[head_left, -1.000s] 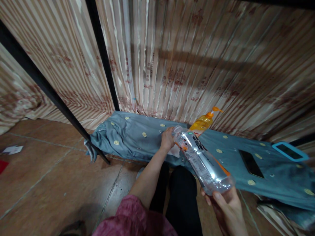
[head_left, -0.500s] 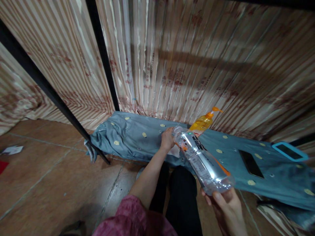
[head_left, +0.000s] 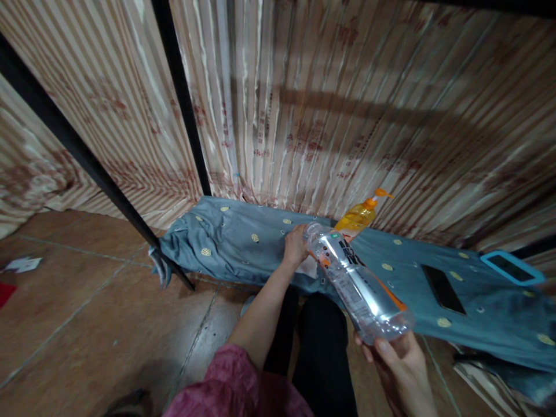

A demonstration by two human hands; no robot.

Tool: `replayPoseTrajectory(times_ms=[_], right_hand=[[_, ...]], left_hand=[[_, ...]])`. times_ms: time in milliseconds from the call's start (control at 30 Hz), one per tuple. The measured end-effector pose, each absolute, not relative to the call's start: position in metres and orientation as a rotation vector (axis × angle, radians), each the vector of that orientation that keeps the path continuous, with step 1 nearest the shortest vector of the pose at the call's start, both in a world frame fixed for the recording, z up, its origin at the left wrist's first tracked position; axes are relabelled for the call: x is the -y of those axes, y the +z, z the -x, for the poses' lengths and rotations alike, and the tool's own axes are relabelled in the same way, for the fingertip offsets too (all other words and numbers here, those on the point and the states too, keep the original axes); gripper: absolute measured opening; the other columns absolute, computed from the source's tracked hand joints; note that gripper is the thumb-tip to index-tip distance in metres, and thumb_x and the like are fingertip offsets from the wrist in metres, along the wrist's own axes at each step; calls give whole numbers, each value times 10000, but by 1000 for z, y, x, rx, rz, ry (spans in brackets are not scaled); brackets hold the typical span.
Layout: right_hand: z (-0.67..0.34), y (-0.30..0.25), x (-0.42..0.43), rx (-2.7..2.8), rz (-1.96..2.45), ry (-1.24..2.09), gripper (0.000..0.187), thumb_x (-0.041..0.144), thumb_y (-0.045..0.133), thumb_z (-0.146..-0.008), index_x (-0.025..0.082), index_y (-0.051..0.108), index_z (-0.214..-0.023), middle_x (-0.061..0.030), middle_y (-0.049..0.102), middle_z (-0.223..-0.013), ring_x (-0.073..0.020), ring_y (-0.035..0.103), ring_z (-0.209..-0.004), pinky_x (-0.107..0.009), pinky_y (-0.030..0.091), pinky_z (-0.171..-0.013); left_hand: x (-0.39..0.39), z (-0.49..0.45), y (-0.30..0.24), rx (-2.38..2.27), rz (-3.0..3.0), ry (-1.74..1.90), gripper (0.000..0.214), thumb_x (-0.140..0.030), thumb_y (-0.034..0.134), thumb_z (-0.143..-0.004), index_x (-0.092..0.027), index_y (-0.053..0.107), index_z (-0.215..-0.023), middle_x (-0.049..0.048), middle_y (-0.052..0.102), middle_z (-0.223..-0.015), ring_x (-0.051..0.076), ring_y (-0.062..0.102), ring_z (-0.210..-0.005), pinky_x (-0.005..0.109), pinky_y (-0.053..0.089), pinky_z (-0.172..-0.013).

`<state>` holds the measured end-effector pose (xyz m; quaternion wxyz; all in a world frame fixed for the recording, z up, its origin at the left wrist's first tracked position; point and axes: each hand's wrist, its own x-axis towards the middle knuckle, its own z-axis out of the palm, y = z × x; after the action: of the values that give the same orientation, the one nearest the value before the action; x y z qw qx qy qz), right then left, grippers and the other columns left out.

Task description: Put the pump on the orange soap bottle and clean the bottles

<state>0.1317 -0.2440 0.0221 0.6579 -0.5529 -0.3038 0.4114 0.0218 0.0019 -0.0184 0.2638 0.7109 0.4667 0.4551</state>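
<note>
Between my two hands I hold a clear plastic bottle [head_left: 365,284] with a silver and orange label. It tilts, its neck toward the upper left and its base toward the lower right. My left hand [head_left: 296,244] is closed at the neck end, its fingers partly behind the bottle. My right hand [head_left: 397,356] grips the base, thumb on the near side. Just behind the bottle is a pump bottle [head_left: 357,217] of yellow liquid with an orange pump top. A whitish piece [head_left: 309,266], partly covered, lies below my left hand; I cannot make out what it is.
A grey-blue cloth with yellow prints [head_left: 243,231] covers the long low surface before me. On it at the right lie a dark phone [head_left: 443,288] and a blue-framed object [head_left: 512,268]. Black poles [head_left: 99,174] stand at the left, before a striped curtain [head_left: 304,116].
</note>
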Motion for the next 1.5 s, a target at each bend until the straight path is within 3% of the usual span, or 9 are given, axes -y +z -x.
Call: replayPoseTrajectory(times_ms=[733, 1233, 1500], right_hand=[[-135, 20, 242, 717, 1229, 920, 417, 342, 769, -697, 229, 547, -1032, -8, 694, -683, -130, 556, -507, -221, 423, -460], [-133, 23, 242, 650, 1202, 923, 600, 321, 800, -661, 262, 492, -1172, 1, 686, -753, -168, 616, -554, -213, 433, -397], [-132, 23, 242, 670, 1212, 935, 522, 341, 780, -689, 279, 514, -1133, 1, 697, -724, -148, 601, -532, -204, 426, -419]], left_hand=[[-1, -21, -19, -1241, -1927, 1235, 277, -306, 596, -823, -148, 637, -1046, 103, 678, -1042, 211, 632, -977, 330, 502, -906], [0, -20, -16, -1241, -1923, 1236, 267, -307, 604, -819, -158, 641, -1038, 95, 684, -1031, 209, 634, -976, 334, 506, -905], [-2, -22, -18, -1235, -1911, 1246, 271, -307, 592, -828, -166, 636, -1055, 88, 682, -1056, 207, 633, -987, 336, 503, -917]])
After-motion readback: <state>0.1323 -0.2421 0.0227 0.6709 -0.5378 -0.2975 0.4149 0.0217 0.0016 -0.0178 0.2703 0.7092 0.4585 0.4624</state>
